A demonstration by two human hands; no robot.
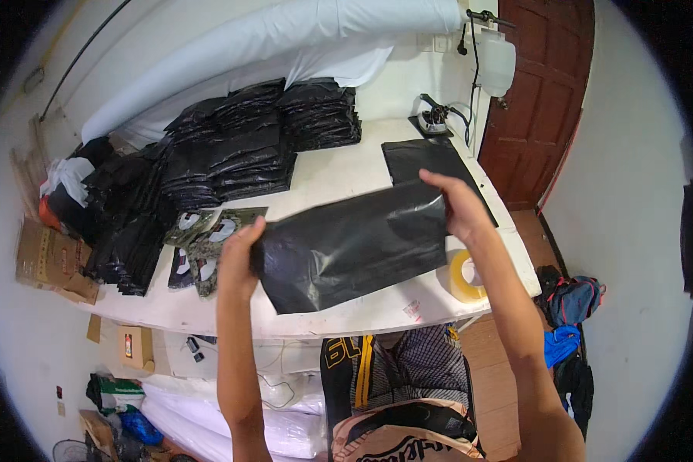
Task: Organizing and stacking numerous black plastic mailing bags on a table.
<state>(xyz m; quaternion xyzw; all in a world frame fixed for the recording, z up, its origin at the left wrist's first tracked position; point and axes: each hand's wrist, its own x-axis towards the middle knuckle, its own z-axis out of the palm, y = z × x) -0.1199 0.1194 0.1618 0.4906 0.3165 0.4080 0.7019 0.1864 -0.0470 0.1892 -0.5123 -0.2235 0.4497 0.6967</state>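
Note:
A shiny black plastic package [352,245], flat and folded, hangs over the front of the white table between my hands. My left hand [239,260] grips its left end, thumb on top. At the other end my right hand [459,205] pinches the upper right corner. Under and behind the right hand lies another flat black plastic sheet or bag [418,159] on the table. A roll of yellowish packing tape [465,280] rests by my right forearm. Beside my left hand are camouflage-patterned packets [225,231] with white round parts, partly hidden by the hand.
Tall piles of black plastic packages [231,150] fill the back left of the white table [335,173]. A clothes iron [433,120] stands at the back right, its cord hanging near a white water tank [496,63]. A cardboard box [52,257] adjoins the left end.

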